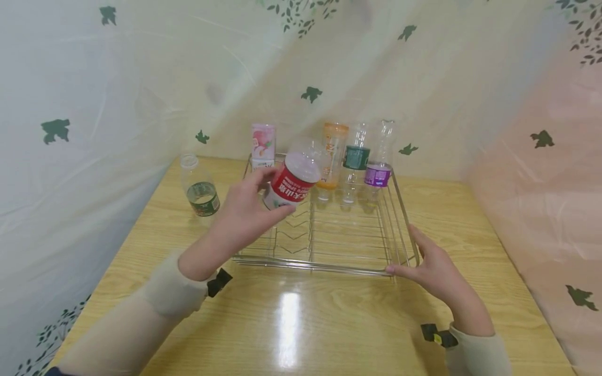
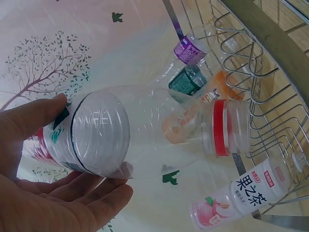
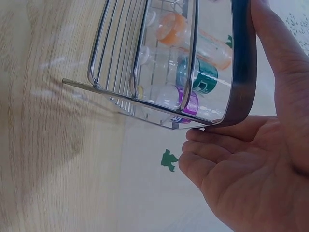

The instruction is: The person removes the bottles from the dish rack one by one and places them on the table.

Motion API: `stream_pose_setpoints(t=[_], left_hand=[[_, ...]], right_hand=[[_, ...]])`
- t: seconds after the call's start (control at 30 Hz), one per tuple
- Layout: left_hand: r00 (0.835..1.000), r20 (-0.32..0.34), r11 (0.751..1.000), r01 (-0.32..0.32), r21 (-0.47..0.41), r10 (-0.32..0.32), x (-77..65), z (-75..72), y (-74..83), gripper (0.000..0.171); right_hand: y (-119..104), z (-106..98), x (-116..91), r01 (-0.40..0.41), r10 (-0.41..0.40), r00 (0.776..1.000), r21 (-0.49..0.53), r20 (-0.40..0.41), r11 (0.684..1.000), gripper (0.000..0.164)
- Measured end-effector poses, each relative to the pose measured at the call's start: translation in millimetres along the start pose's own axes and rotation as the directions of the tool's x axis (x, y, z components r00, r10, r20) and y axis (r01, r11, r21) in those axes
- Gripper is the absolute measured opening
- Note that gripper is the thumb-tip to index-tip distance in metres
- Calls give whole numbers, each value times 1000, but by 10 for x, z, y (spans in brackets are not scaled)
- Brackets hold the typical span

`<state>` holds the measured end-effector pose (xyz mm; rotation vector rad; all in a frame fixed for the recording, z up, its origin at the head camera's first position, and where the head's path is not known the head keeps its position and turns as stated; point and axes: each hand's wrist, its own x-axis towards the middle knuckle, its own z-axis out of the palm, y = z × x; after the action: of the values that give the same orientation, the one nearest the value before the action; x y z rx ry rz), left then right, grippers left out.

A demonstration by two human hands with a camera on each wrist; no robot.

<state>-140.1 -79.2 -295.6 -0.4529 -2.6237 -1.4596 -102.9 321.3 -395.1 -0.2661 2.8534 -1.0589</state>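
My left hand grips a large clear plastic bottle with a red label near its base. It hangs tilted, neck down, over the left part of a wire dish rack. In the left wrist view, the bottle's red neck ring is close to the rack's wavy wires. My right hand holds the rack's front right corner, thumb on the front rail and fingers along the side. Upside down at the rack's back stand a pink-and-white bottle, an orange-labelled bottle, a green-labelled bottle and a purple-labelled bottle.
Another clear bottle with a dark green label stands upright on the wooden table, left of the rack. A patterned curtain hangs behind the table and along both sides.
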Motion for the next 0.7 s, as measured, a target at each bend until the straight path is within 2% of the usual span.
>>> stream_pose_setpoints(t=[0.33,0.53,0.7], left_hand=[[999,25,998,-35,50,34,-31,75,23,73],[993,36,992,-113,63,111,-48,116,9,70],[985,37,979,-173,112,170,-54,155,20,69]], right_hand=[[-18,-5,12,4,-4,1000,-4,-5,1000,123],[-25,-16,16,-7,6,1000,-3,-6,1000,124],[-41,-24,-7,-20,20,1000,-1,-6,1000,123]])
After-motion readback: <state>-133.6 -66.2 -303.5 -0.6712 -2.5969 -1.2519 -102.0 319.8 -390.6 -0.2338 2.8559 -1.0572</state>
